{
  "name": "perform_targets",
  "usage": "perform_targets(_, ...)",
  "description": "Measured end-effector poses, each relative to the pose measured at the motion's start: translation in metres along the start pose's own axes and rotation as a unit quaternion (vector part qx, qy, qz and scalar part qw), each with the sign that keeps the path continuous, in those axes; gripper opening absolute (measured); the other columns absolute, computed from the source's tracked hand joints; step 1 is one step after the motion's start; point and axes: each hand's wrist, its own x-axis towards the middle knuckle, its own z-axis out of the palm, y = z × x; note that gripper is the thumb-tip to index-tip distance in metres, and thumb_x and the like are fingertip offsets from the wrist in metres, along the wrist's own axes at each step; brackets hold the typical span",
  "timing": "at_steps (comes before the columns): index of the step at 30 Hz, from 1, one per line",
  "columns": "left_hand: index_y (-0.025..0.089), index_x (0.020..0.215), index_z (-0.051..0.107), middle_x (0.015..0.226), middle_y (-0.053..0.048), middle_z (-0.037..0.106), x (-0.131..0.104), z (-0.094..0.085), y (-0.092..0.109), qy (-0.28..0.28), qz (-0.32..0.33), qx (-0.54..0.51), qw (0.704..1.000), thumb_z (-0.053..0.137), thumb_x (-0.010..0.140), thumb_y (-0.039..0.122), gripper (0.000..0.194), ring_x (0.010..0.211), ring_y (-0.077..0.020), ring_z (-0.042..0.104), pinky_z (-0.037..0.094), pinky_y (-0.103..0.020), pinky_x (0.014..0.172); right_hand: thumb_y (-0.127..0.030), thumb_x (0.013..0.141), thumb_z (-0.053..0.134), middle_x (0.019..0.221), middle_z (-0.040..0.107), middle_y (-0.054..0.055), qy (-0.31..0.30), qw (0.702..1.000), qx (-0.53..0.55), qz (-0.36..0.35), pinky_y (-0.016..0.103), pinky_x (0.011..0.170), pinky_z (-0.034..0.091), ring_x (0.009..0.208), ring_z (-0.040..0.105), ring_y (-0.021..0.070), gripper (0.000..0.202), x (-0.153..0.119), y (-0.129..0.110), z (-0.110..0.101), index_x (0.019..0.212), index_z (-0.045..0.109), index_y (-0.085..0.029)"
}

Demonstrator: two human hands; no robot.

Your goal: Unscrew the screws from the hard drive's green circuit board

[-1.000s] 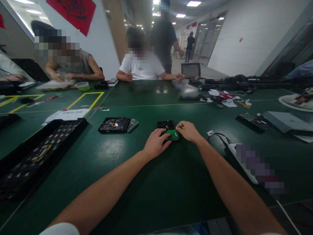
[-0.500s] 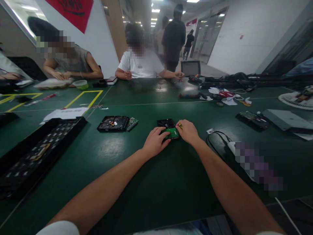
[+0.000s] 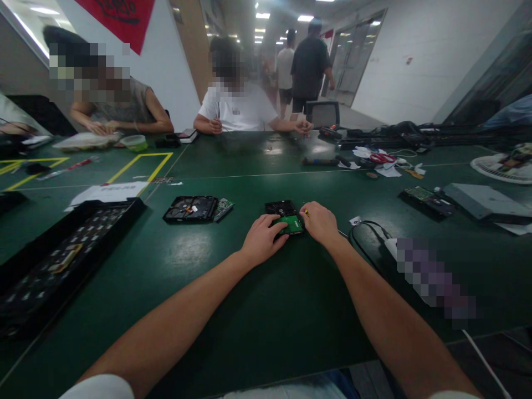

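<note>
A hard drive (image 3: 280,208) with a green circuit board (image 3: 291,225) over its near end lies on the table in front of me. My left hand (image 3: 262,235) grips it from the left, with fingers on the board and the thumb along the near edge. At its right side my right hand (image 3: 319,223) is closed around a small tool with a yellow and black handle (image 3: 306,212), apparently a screwdriver; most of it is hidden in the fingers. Further left, an opened hard drive (image 3: 191,209) lies beside a loose circuit board (image 3: 223,209).
A long black tray (image 3: 70,260) stands at left. Right of my hands are a cable, a white power strip (image 3: 415,282), another drive (image 3: 428,202) and a grey metal box (image 3: 486,199). Papers and tools lie further back. Two people sit across the table (image 3: 233,160); others walk behind.
My right fingers have shifted slightly and the yellow and black tool has turned, showing less of its handle. My left hand stays on the drive. People in the background have walked on.
</note>
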Motion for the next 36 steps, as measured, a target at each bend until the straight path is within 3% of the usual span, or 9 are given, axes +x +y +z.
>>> perform_targets(17, 0.023, 0.128, 0.073, 0.135, -0.014, 0.064, -0.001, -0.005, 0.002, -0.021, 0.004, 0.013, 1.0, 0.068, 0.099, 0.045, 0.038, 0.125, -0.0337, 0.058, 0.053, -0.055, 0.105, -0.02, 0.102, 0.052, 0.117, 0.076, 0.011, -0.03, 0.999, -0.016, 0.026, 0.035, 0.083, 0.048, 0.102, 0.071, 0.0272, 0.023, 0.003, 0.014, 0.0, 0.117, 0.069, -0.021)
perform_targets(27, 0.024, 0.127, 0.074, 0.134, -0.014, 0.063, 0.0, -0.011, 0.009, -0.031, 0.006, 0.012, 0.999, 0.072, 0.096, 0.041, 0.035, 0.125, -0.0344, 0.057, 0.052, -0.055, 0.105, -0.026, 0.102, 0.058, 0.116, 0.075, 0.013, -0.031, 0.999, -0.016, 0.041, 0.035, 0.086, 0.05, 0.103, 0.071, 0.026, 0.019, 0.005, 0.026, -0.002, 0.111, 0.073, -0.02)
perform_targets(36, 0.024, 0.131, 0.07, 0.136, -0.014, 0.061, -0.002, -0.011, 0.012, -0.055, 0.038, -0.004, 0.998, 0.07, 0.096, 0.042, 0.039, 0.127, -0.0341, 0.057, 0.05, -0.055, 0.107, -0.023, 0.099, 0.06, 0.116, 0.08, 0.008, -0.033, 0.999, 0.026, 0.001, 0.032, 0.097, 0.049, 0.108, 0.073, 0.0228, 0.021, 0.003, 0.027, -0.013, 0.112, 0.077, -0.02)
